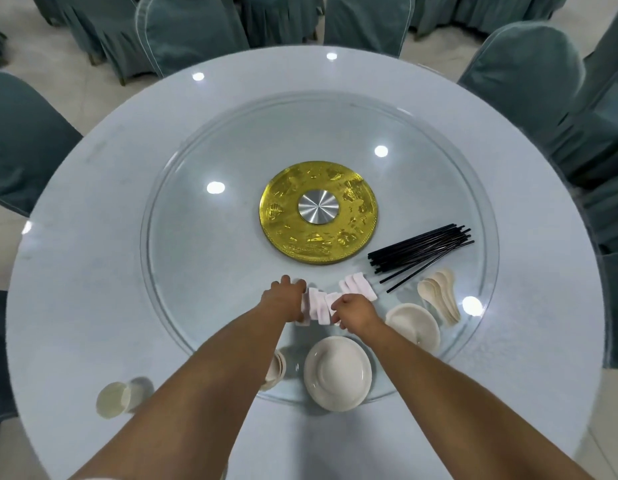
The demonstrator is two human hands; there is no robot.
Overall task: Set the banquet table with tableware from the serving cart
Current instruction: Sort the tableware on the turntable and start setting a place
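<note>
Here both hands (283, 301) (356, 311), fingers curled, grip white chopstick rests (316, 306).

You're standing in a banquet hall. A round table (93, 209) with a glass turntable (231, 150) is ringed by cloth-covered chairs (183, 32).

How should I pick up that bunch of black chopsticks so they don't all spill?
Grip the black chopsticks around the middle, where the bundle is tightest. Come from above, fingers across the sticks. Their far ends fan apart and one stick lies loose beside the spoons, so gather that one in first.
</note>
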